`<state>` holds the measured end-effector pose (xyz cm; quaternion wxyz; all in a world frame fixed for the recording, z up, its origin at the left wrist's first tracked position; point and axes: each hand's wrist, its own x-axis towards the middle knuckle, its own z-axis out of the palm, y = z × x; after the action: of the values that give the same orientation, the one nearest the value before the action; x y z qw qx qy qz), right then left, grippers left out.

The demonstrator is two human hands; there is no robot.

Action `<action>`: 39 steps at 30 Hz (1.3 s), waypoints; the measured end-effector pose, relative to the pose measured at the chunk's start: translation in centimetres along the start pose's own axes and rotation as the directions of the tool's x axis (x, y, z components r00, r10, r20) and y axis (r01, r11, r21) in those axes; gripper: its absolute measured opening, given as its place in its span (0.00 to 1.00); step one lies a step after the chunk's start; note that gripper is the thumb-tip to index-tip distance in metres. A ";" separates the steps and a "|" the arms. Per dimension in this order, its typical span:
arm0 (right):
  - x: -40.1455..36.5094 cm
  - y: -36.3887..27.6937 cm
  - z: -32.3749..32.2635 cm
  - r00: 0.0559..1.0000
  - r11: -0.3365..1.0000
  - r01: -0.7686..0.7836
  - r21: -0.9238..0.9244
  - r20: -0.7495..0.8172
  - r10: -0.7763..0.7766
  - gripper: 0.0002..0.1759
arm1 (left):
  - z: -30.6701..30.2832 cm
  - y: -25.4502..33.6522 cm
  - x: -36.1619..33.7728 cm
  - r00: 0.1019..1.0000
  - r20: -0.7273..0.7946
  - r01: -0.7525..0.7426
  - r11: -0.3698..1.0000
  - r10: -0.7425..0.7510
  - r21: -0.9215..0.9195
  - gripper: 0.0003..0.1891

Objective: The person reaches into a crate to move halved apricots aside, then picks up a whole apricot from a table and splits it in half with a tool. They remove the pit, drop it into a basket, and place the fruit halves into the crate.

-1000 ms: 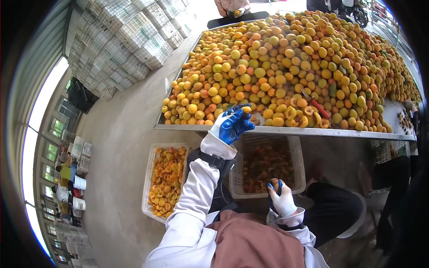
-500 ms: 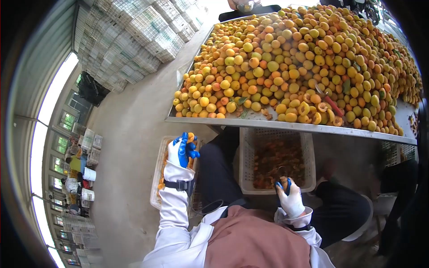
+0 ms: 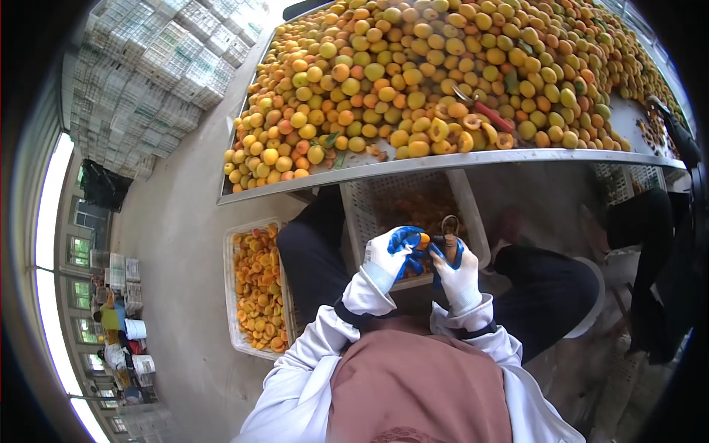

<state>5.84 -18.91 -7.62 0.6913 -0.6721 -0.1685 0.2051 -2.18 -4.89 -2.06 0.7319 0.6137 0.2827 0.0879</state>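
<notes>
My left hand (image 3: 389, 255), in a white glove with blue palm and fingers, is closed around an apricot (image 3: 423, 241) in front of my chest. My right hand (image 3: 459, 279), gloved alike, grips a small pitting tool (image 3: 450, 246) with a brownish handle and a metal loop at its upper end. The two hands are nearly touching, with the apricot close to the tool; contact between them cannot be made out. Below and behind the hands is a pale crate (image 3: 475, 214) with brownish-orange pieces inside. At my left, a white crate (image 3: 232, 295) holds halved apricots.
Ahead, a metal-edged table (image 3: 325, 177) bears a large heap of apricots (image 3: 413, 74). A red-handled tool (image 3: 493, 116) lies among them near some cut halves. Stacked crates (image 3: 140, 96) stand at back left. Another person's dark-clothed leg (image 3: 642, 229) is at right.
My left hand has moved right, from above the left crate to beside my right hand, with an apricot in it. My right hand has risen slightly with the tool. The view has shifted.
</notes>
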 end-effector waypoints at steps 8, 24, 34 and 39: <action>-0.2 -0.7 -0.8 0.994 0.980 0.039 -0.196 -0.095 -0.059 0.11 | 2.7 -2.4 -0.1 0.960 0.043 -0.271 0.876 0.277 0.400 0.17; -1.3 -0.7 0.0 0.915 0.807 0.372 -0.458 0.038 -0.401 0.11 | 1.1 -2.0 -1.1 0.962 -0.056 -0.231 0.902 0.269 0.365 0.13; -0.6 -0.4 -0.9 0.978 0.950 0.141 -0.280 -0.109 -0.177 0.13 | -22.8 4.6 -9.0 0.575 -0.610 0.128 0.676 0.545 0.726 0.17; -0.4 -1.2 -0.2 0.996 0.933 0.037 -0.357 -0.062 -0.063 0.13 | -25.2 4.7 -10.7 0.593 -0.385 0.580 -0.044 0.708 0.813 0.29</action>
<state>5.69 -19.30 -6.40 0.5690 -0.7885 -0.1946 0.1289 -23.10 12.47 3.47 -0.1875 0.8284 0.5025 0.1615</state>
